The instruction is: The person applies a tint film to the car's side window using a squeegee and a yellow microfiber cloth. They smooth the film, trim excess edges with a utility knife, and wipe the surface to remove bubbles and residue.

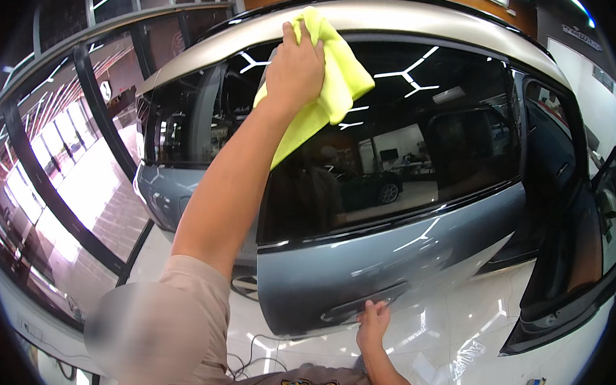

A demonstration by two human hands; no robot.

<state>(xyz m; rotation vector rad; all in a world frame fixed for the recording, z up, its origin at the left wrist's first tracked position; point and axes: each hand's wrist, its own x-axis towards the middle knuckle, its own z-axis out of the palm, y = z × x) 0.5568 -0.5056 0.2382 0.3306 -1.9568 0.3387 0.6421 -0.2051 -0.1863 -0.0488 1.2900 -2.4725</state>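
My left hand (297, 70) is raised at the top of the car's dark side window (366, 154), gripping a bright yellow-green cloth (342, 72). The cloth lies bunched under the fingers, against the upper window frame and the pale roof edge (394, 19), and one corner hangs down over the glass. Low in front of me, my right hand (374, 325) is closed, its fingertips pressed together at the door handle (347, 311) of the grey-blue car door (297, 275). Whether it touches the handle, or has anything small between the fingers, I cannot make out.
To the right another car door (568, 276) stands open. Black cables (247, 360) run over the glossy tiled floor (446, 339) near my body. A small bottle-like item (535, 383) lies at the lower right. Framed glass panels (66, 152) line the left side.
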